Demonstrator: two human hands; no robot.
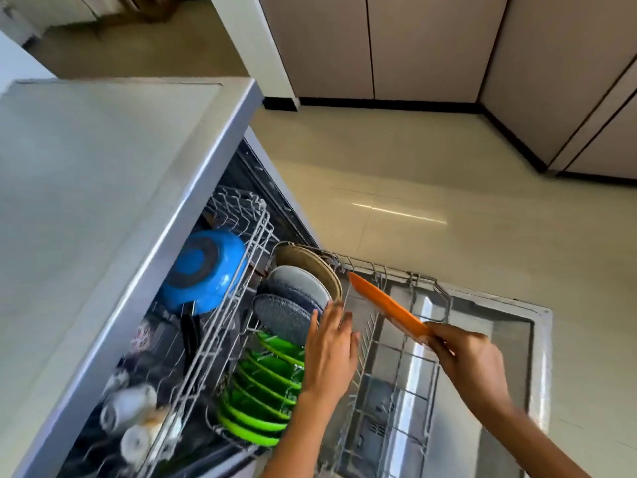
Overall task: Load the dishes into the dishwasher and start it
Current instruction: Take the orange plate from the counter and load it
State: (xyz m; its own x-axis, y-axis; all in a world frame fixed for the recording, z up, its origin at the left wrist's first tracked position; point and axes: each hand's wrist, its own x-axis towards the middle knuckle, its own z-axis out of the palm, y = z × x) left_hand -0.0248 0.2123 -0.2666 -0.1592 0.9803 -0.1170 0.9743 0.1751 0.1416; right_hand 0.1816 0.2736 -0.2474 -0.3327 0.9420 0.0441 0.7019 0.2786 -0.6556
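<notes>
Right hand (462, 353): grips one end of an orange plate (387, 307) above the pulled-out lower rack (424, 281).
Orange plate: edge-on, long axis running from the hand up-left toward the standing plates.
Left hand (331, 343): fingers spread, empty, touching a grey plate (281, 317).
Green plates (262, 391): upright in a row, rack's left side.

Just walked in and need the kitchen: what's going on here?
A person is loading the open dishwasher. The right hand holds a flat orange plastic plate over the pulled-out lower wire rack, while the left hand rests at the grey speckled plates. Bright green plates already fill the row.
</notes>
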